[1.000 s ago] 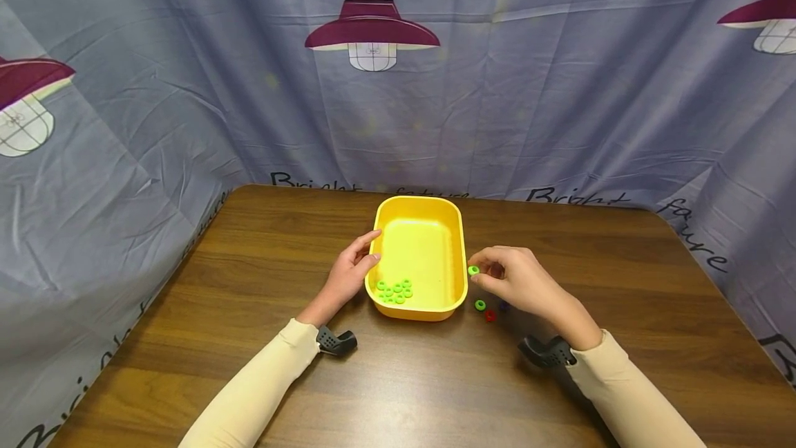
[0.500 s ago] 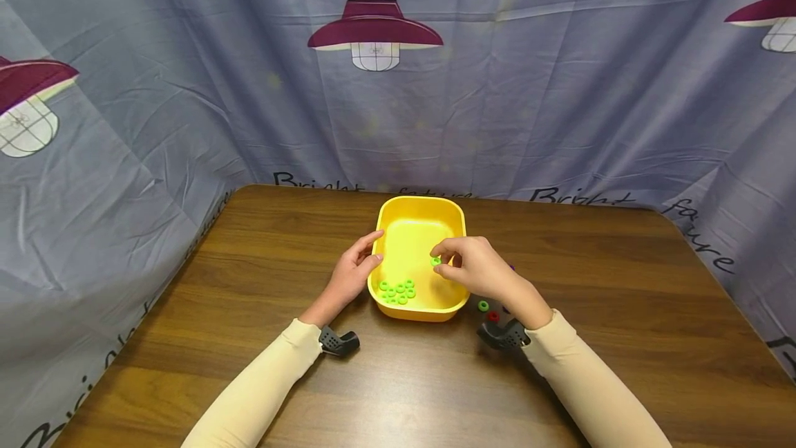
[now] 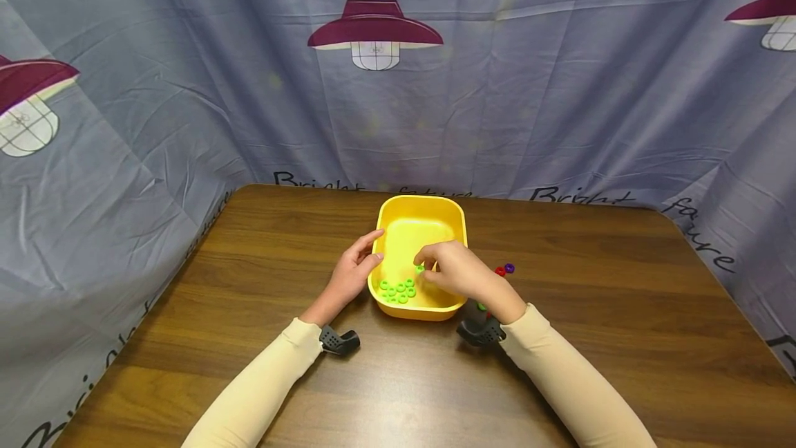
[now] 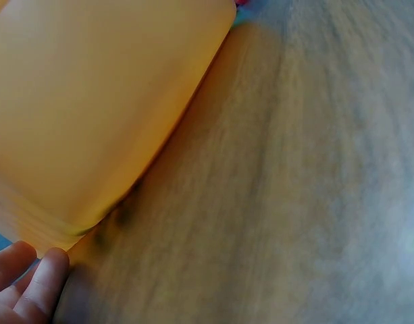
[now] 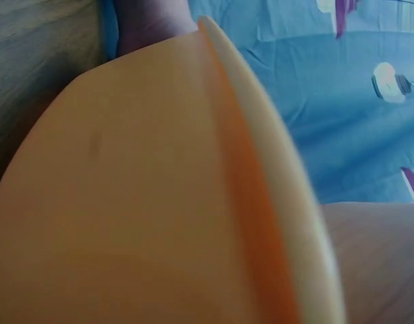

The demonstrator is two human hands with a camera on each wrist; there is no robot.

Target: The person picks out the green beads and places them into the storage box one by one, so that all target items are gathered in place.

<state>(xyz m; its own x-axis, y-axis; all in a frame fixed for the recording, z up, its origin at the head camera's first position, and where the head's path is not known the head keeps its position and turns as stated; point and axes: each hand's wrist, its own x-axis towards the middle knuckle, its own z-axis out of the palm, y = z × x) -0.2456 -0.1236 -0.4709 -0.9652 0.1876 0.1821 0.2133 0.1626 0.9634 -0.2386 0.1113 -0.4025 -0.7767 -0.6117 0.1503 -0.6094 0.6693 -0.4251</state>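
Observation:
My right hand [image 3: 450, 265] reaches over the right side of a yellow plastic bin [image 3: 423, 313] and pinches a small green ring-shaped bead [image 3: 420, 269] low inside it. Several more green beads [image 3: 401, 288] lie together in the near left corner of the bin. My left hand [image 3: 349, 272] rests at the bin's left side, thumb and fingertips at the rim. In the left wrist view, fingertips [image 4: 50, 270] touch a lower corner of the bin. The right wrist view has the bin's wall [image 5: 125, 175] in front, hiding the pinched bead.
A red bead [image 3: 500, 271] and a purple bead [image 3: 509, 268] lie on the wooden table [image 3: 398, 393] right of the bin. Closer to me, a green bead [image 3: 481, 306] is partly hidden by my right wrist. A printed curtain [image 3: 398, 123] hangs behind the table.
My right hand has carried the green bead from beside the bin leftward over its rim and down into it, towards the other green beads. My left hand stays at the bin's side.

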